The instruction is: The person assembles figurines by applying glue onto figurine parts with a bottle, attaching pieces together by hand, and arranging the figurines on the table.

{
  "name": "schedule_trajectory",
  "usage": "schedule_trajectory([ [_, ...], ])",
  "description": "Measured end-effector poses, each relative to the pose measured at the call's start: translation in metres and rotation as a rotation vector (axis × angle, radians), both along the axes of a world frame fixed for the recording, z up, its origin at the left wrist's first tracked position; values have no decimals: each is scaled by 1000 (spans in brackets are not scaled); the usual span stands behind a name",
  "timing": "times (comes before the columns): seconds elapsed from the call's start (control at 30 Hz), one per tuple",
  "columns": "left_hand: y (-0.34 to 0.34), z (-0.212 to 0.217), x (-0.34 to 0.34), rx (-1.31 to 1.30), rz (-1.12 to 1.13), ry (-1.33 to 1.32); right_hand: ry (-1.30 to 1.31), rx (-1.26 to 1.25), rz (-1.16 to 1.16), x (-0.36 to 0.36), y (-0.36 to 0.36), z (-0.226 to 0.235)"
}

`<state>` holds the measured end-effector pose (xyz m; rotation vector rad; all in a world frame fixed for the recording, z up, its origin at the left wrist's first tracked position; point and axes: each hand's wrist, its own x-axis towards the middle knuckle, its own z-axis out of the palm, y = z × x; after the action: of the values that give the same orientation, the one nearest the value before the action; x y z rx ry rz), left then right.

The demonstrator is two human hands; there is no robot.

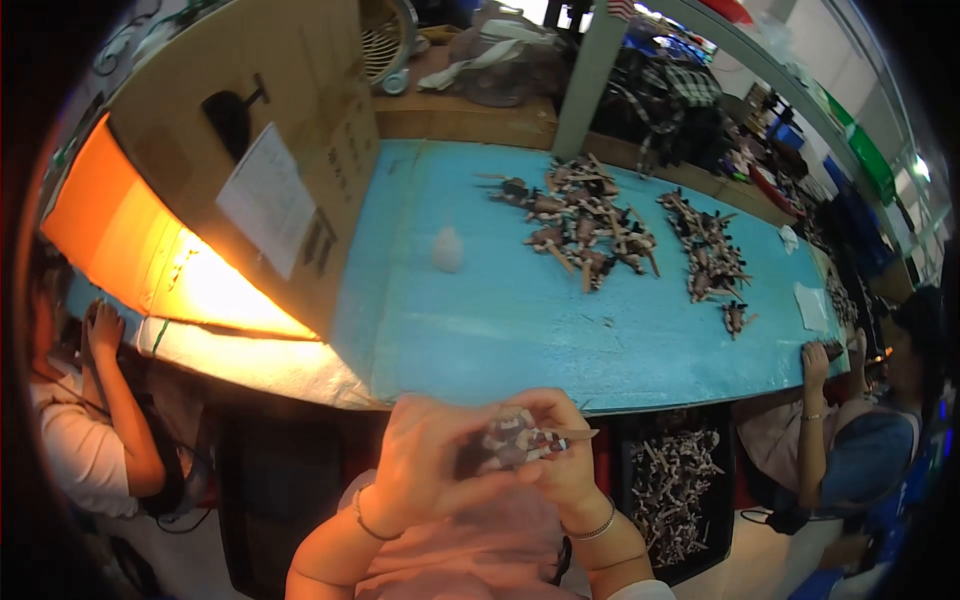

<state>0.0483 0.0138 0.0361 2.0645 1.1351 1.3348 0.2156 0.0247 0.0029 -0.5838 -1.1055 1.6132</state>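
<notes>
Large brown cardboard box point(262, 130) with white paper sheet point(265, 198) at my left on blue foam table top point(480, 320). Small white lump point(447, 249) beside box. Black crate of pale parts point(672, 485) below table edge.

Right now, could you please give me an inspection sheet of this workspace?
Surface: blue table top, bare near its front edge.
Job's things: small figurine held in both hands; figurine piles mid-table; black bin of parts below.
Clutter: cardboard box, white lump, paper scrap.
Grips: left hand and right hand closed on the figurine.
Cables: nothing seen.
Surroundings: fan; seated people at both sides.
</notes>
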Motion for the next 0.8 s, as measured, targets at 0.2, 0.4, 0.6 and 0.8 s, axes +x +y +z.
schedule_trajectory([
  [0.2, 21, -23, 54, -105, -334, 79, -191, -7, -330, 84, -17, -21],
  [0.4, 120, -25, 95, 171, 22, 340, -1433, 168, -1028, 209, -56, -24],
  [0.6, 193, -30, 135, 301, 398, 450, -1939, -269, -790, 284, -92, -113],
  [0.8, 170, -45, 121, 307, 171, 541, -1990, -286, -692, 267, -83, -78],
])
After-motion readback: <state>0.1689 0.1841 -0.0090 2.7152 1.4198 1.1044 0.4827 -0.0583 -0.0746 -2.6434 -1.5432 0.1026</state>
